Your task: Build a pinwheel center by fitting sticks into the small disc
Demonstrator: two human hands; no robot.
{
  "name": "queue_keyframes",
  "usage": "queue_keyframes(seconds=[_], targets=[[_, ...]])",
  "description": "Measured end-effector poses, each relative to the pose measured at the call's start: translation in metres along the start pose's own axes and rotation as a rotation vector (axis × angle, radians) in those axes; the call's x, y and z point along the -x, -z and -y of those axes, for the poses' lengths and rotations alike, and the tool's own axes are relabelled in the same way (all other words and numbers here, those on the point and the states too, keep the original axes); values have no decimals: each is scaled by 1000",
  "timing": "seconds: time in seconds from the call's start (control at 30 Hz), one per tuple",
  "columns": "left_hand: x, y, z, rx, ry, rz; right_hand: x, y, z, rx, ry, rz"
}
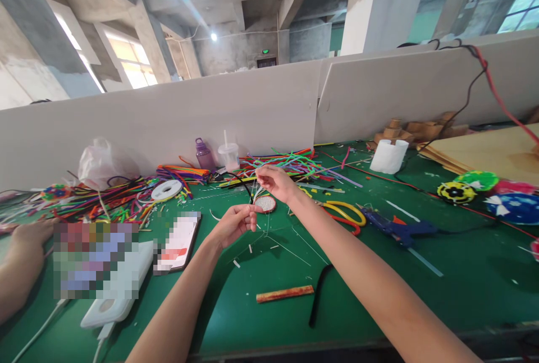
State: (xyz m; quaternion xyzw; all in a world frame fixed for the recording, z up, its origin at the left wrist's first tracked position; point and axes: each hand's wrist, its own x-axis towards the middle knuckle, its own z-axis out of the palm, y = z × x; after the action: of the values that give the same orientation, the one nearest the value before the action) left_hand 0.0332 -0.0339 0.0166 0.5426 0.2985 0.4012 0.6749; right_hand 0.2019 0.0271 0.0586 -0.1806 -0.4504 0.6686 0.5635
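Over the middle of the green table, my left hand is closed in a pinch, and thin pale strands show beside its fingertips. Higher and to the right, my right hand also pinches thin pale strands, which run down toward the left hand. Behind the hands lies a small round dish of white bits with a reddish rim. Fine clear threads trail on the tabletop below. Nearer the front edge are a brown stick and a black strip.
Colourful pipe cleaners pile along the back. To the right lie scissors and a blue glue gun. A phone, a white power bank and another person's hand are left. A lidded cup stands behind.
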Motion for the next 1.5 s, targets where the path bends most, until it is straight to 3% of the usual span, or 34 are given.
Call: queue_keyframes(seconds=[1.5], targets=[[-1, 0, 2, 0, -17, -28, 0, 0, -1, -26, 12, 12]])
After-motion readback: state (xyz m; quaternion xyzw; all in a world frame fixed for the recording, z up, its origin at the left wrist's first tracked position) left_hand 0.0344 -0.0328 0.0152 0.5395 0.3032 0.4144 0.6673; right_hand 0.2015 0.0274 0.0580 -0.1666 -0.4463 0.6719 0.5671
